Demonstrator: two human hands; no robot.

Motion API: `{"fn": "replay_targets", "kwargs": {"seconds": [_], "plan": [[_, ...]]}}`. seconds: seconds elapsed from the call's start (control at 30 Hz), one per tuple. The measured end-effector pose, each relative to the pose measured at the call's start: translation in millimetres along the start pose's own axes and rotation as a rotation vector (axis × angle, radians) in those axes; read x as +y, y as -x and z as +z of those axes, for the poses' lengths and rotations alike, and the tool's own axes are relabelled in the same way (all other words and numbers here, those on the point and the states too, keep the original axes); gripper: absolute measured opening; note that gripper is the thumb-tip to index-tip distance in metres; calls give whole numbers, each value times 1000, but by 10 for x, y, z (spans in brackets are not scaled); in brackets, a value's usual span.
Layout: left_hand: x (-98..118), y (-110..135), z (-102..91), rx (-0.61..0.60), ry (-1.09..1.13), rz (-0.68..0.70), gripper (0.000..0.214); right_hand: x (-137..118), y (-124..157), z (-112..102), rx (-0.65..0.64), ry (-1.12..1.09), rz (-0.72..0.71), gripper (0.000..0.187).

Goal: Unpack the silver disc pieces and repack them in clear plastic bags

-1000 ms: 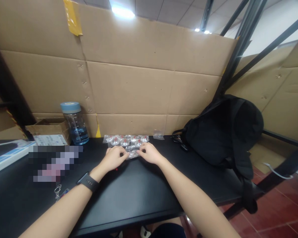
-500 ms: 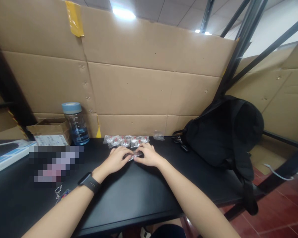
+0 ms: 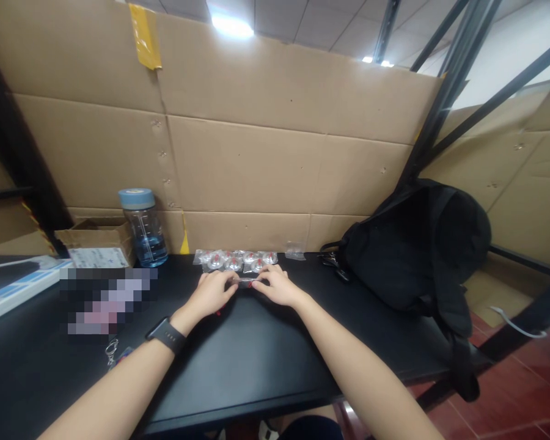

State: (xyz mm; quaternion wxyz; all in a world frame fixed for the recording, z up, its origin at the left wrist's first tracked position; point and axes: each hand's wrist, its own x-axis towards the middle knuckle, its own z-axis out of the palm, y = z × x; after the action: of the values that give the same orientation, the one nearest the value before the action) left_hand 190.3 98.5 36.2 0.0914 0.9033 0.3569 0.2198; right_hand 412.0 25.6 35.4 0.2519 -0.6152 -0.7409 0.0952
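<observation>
My left hand (image 3: 214, 292) and my right hand (image 3: 277, 285) face each other over the black table. Each is closed in a pinch on one end of a small clear plastic bag (image 3: 245, 283), stretched flat between them. Any contents of the bag are too small to make out. A bit of red shows under the left palm. Just behind the hands lie several small clear packets (image 3: 233, 263), each with a silvery round piece and a red mark. Another clear bag (image 3: 295, 250) lies to their right, by the cardboard wall.
A bottle with a blue lid (image 3: 143, 229) and an open cardboard box (image 3: 98, 241) stand at the back left. A black backpack (image 3: 417, 244) fills the right side of the black table (image 3: 256, 360). A key ring (image 3: 112, 349) lies near my left forearm.
The plastic bag has gone from bunched between my fingertips to pulled out straight, with the hands slightly further apart. A bit of red now shows under the left hand. The view has shifted slightly.
</observation>
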Motion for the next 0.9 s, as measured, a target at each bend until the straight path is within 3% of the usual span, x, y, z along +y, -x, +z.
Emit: {"fn": "replay_targets", "kwargs": {"seconds": [0.37, 0.73, 0.9], "plan": [[-37, -18, 4, 39, 139, -64, 14, 99, -24, 38, 73, 75, 10, 5], [-20, -7, 52, 74, 143, -125, 29, 35, -34, 61, 165, -65, -53, 2], [-16, -4, 23, 35, 162, -142, 31, -12, -27, -9, 205, -85, -6, 7]]}}
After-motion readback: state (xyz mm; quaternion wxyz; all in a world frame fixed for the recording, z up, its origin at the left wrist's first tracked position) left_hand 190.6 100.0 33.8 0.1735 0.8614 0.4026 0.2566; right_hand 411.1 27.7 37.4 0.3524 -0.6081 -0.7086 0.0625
